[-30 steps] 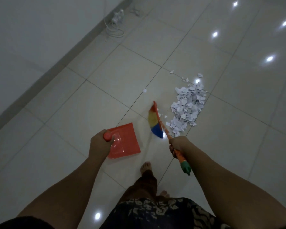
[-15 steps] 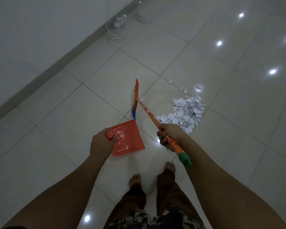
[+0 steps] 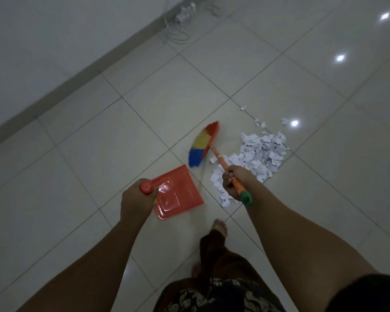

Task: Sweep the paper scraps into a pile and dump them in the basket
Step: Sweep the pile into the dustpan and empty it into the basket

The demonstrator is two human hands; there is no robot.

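Left of scrap pile [image 3: 261, 152]: broom [image 3: 199, 146] just beside, dustpan [image 3: 178, 192] near.

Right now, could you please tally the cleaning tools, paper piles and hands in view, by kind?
Broom: 1
Dustpan: 1
Paper pile: 1
Hands: 2, left hand on the dustpan, right hand on the broom
Total: 5

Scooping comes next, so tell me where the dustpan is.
In the head view the red dustpan is left of centre, its handle gripped by the left hand, with the broom head beyond it and the paper pile to its right.
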